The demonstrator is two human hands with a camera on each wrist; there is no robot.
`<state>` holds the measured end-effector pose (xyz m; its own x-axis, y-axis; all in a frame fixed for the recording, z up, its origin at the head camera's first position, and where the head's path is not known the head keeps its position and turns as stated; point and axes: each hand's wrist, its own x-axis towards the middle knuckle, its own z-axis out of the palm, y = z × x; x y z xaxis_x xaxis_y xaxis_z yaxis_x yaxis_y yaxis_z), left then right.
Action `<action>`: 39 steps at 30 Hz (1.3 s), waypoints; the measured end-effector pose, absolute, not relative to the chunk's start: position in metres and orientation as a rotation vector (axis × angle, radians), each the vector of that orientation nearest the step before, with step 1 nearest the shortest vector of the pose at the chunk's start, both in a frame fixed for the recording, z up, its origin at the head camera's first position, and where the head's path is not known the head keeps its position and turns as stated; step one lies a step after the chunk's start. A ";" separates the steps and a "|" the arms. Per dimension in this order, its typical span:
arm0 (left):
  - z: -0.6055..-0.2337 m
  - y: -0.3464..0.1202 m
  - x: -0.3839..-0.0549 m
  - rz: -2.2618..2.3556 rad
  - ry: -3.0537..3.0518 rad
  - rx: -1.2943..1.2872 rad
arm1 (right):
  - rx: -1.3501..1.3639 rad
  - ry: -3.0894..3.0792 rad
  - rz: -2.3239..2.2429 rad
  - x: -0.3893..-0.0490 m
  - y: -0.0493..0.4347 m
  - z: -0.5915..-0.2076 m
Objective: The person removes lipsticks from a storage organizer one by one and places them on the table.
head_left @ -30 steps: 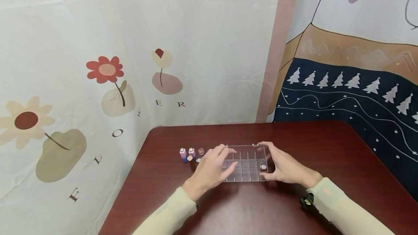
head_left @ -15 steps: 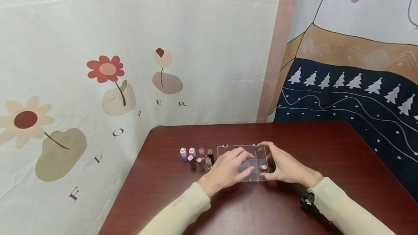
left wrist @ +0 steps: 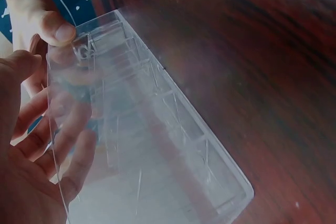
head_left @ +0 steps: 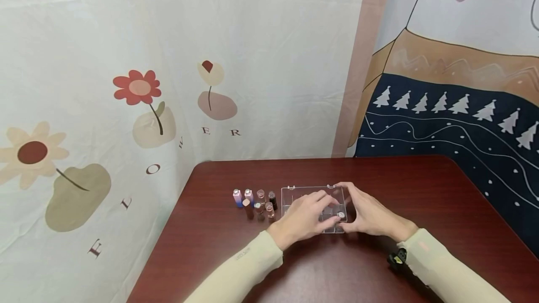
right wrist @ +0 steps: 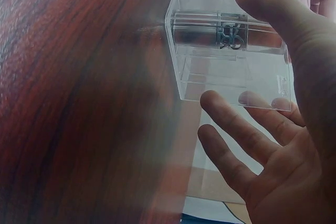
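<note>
A clear plastic compartment box (head_left: 288, 194) stands on the table, divided into small cells. My right hand (head_left: 372, 211) grips its right end, thumb at the front corner and forefinger at the back corner. One lipstick tube (right wrist: 231, 31) stands upright in the front right cell, its round top (head_left: 341, 215) showing. My left hand (head_left: 309, 214) is over the box, fingers loosely bent and spread, thumb near that tube, holding nothing. In the left wrist view its fingers show through the clear wall of the box (left wrist: 157, 129). The left hand hides the box's middle cells in the head view.
Left of the box several lipstick tubes stand grouped on the dark red table (head_left: 202, 247): two pink and blue ones (head_left: 237, 198), a brown one (head_left: 248, 210), a black one (head_left: 273, 200) and clear-topped ones (head_left: 270, 210). Printed cloths (head_left: 273, 59) hang behind the table.
My left hand has moved right across the box toward the tube at its right end, uncovering the grouped tubes and the box's left end. The right hand keeps its grip.
</note>
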<state>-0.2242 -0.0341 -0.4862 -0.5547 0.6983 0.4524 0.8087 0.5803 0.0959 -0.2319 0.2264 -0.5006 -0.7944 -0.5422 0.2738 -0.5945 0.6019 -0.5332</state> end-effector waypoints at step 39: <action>-0.487 -0.017 -0.223 -0.299 -2.552 -1.183 | 0.966 -2.726 0.934 -0.231 0.225 -0.501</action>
<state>-0.2225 -0.0175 -0.4874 -0.6103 0.7035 0.3641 0.7686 0.6371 0.0573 -0.2314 0.2255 -0.5011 -0.7933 -0.5373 0.2863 -0.5999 0.6100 -0.5177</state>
